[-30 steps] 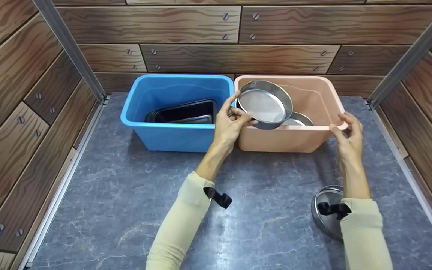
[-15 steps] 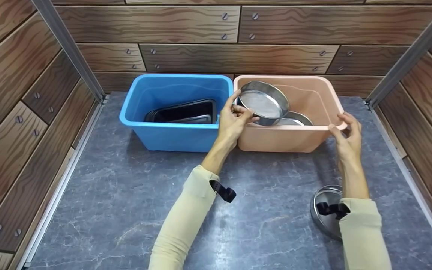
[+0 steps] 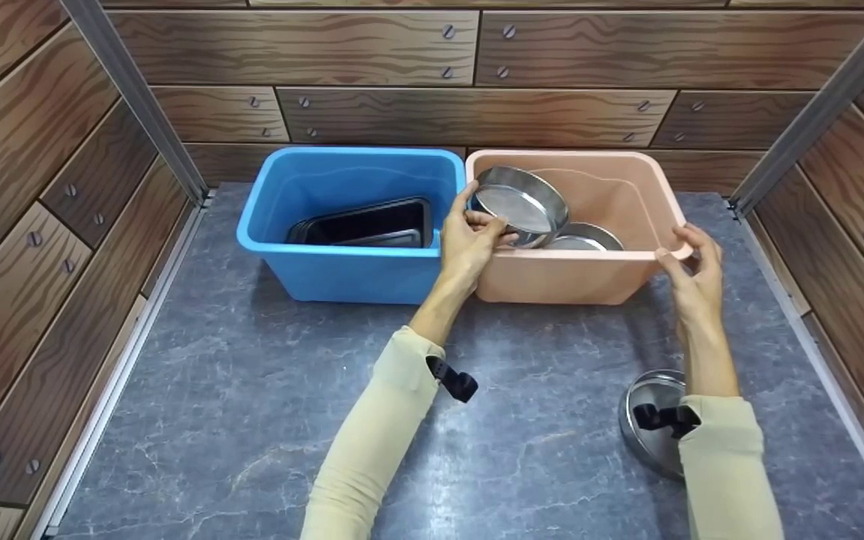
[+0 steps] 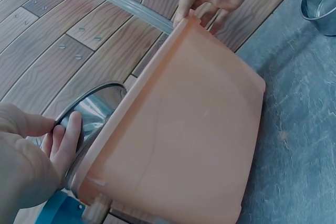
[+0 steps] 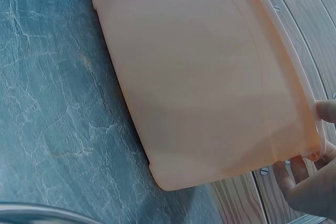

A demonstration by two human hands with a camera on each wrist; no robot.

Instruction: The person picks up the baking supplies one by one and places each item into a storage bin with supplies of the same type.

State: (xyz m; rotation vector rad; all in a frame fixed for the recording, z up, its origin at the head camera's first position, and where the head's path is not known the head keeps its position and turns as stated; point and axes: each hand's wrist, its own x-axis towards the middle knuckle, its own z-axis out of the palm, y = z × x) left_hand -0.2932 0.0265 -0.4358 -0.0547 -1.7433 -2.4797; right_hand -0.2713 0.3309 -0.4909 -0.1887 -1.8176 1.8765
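Note:
My left hand (image 3: 466, 244) pinches the rim of a round metal sieve (image 3: 522, 206) with a pale, fine-looking bottom. The sieve is tilted and partly lowered into the left side of the peach plastic bin (image 3: 552, 277). Beneath it and to the right, a second round metal sieve (image 3: 586, 238) lies inside the bin, partly hidden by the front wall. At the bin's front right corner my right hand (image 3: 696, 274) grips the rim between thumb and fingers. The left wrist view shows the held sieve (image 4: 97, 108) beside the bin's rim.
Left of the peach bin stands a blue plastic bin (image 3: 357, 274) holding dark rectangular baking pans (image 3: 372, 225). Another round metal piece (image 3: 649, 442) lies on the grey marbled table (image 3: 537, 390), partly under the right forearm. Wood-patterned walls (image 3: 387, 49) enclose the back and sides.
My left hand has moved slightly forward and to the right, and the sieve has dropped lower into the peach bin and shifted a little left. The right hand keeps its hold on the rim.

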